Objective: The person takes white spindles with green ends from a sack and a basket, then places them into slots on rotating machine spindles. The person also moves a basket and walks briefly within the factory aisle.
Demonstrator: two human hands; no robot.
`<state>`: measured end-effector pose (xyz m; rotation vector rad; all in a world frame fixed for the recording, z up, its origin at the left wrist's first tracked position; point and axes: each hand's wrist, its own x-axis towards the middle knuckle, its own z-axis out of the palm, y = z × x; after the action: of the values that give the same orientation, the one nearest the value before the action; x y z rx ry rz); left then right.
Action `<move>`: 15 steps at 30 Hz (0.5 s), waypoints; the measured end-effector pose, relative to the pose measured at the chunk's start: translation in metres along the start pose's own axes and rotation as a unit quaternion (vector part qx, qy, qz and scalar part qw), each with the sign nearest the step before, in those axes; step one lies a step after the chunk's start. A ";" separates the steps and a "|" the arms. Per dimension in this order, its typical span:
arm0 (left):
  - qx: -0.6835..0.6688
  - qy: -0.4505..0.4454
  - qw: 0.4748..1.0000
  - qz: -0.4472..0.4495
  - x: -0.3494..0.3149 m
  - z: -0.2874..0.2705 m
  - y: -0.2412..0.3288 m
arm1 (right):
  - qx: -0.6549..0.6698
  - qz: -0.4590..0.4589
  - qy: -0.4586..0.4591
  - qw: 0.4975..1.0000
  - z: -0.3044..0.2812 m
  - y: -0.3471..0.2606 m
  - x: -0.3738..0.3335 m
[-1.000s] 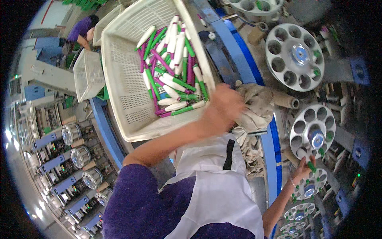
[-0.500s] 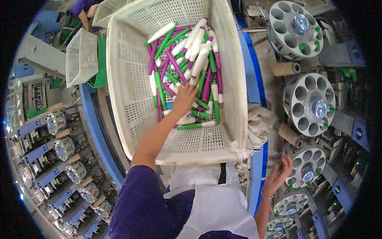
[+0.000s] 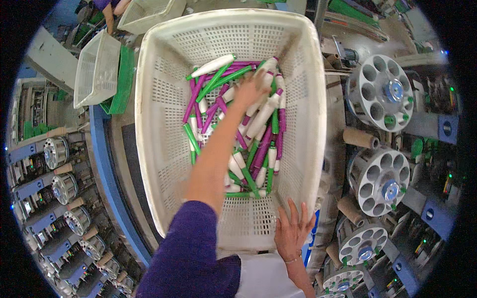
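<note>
A large off-white plastic basket (image 3: 231,241) stands in front of me, holding a loose heap of green and purple bobbin tubes. Some tubes are bare, while others are wound with white yarn. My left hand (image 3: 252,89) reaches deep into the heap, over white-wound bobbins (image 3: 263,116) at its far right part. Motion smears those fingers, so their grip does not show. At the basket's near right corner is my right hand (image 3: 293,229), fingers spread and nothing held, over the rim and inner wall. A purple tube (image 3: 191,105) and a green tube (image 3: 192,138) lie at the heap's left.
Winding machines with round, holed bobbin magazines (image 3: 380,181) line the right side, with brown yarn cones (image 3: 360,138) beside them. Another machine row (image 3: 64,188) runs along the left. A smaller white basket (image 3: 97,69) stands beside a green crate (image 3: 119,84). Another person's arm (image 3: 109,17) shows far left.
My left hand has moved farther into the basket, toward the far end of the heap. My right hand has come from the machines to the basket's near right corner. The view has shifted.
</note>
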<state>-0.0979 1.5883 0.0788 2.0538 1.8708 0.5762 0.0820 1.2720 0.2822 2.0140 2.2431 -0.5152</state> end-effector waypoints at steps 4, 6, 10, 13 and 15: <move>-0.063 0.041 0.997 -0.002 -0.046 0.027 0.013 | -0.018 0.005 0.000 1.000 0.003 -0.002 -0.001; -0.084 -0.020 0.996 0.012 -0.092 0.014 0.015 | -0.018 0.010 -0.007 1.000 0.003 -0.003 -0.001; -0.047 -0.278 0.950 0.138 -0.169 -0.032 0.012 | -0.027 0.012 -0.026 0.999 0.001 -0.004 0.000; -0.070 -0.254 0.956 0.132 -0.141 -0.043 -0.013 | -0.020 0.010 -0.027 0.999 0.000 -0.006 0.002; -0.090 -0.059 0.994 0.021 -0.090 -0.045 -0.047 | -0.017 0.013 -0.037 0.999 -0.001 -0.007 0.003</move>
<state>-0.1668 1.5018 0.0879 1.9684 1.6492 0.5967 0.0751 1.2744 0.2835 1.9717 2.1651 -0.5371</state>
